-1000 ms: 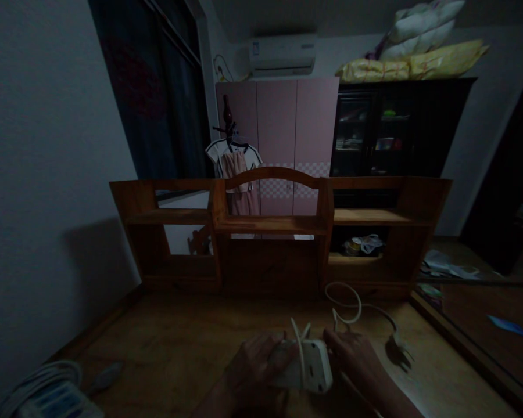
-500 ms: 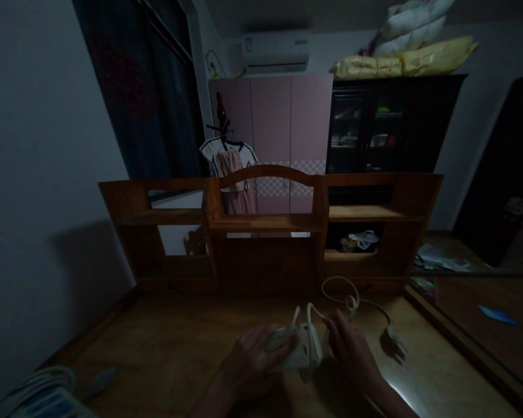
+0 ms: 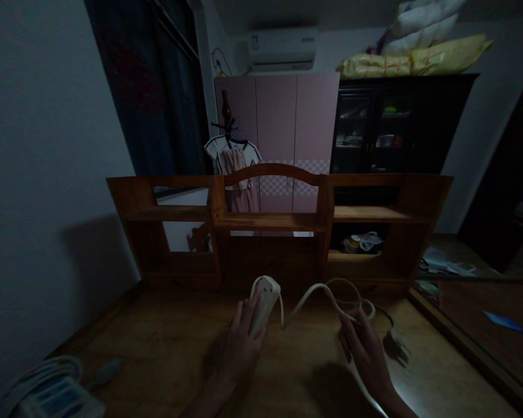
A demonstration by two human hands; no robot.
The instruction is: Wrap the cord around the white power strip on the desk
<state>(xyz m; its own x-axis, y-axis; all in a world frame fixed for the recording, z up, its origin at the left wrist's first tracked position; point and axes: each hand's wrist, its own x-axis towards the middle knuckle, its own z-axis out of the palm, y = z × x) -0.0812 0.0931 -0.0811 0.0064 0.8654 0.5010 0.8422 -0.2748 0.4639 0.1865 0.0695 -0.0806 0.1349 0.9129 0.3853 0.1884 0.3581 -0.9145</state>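
Note:
My left hand (image 3: 240, 342) is wrapped round a white power strip (image 3: 265, 299), which it holds tilted up above the wooden desk. Part of the cord loops around the strip's far end. To the right, my right hand (image 3: 364, 342) pinches the white cord (image 3: 316, 288), which arcs between the two hands and also runs down past my right wrist. More of the cord lies in loose loops behind that hand. The plug (image 3: 398, 341), with its prongs showing, rests on the desk just right of my right hand.
A wooden shelf unit (image 3: 272, 222) stands along the desk's (image 3: 157, 342) far edge. At the near left lie a coiled white cable (image 3: 47, 374) and a blue-and-white box (image 3: 63, 400). A raised wooden edge (image 3: 457, 342) runs down the right side.
The power strip has swung from lying sideways to pointing up and away, moving left with my left hand. My right hand has drawn the cord to the right, lengthening the stretch between hands.

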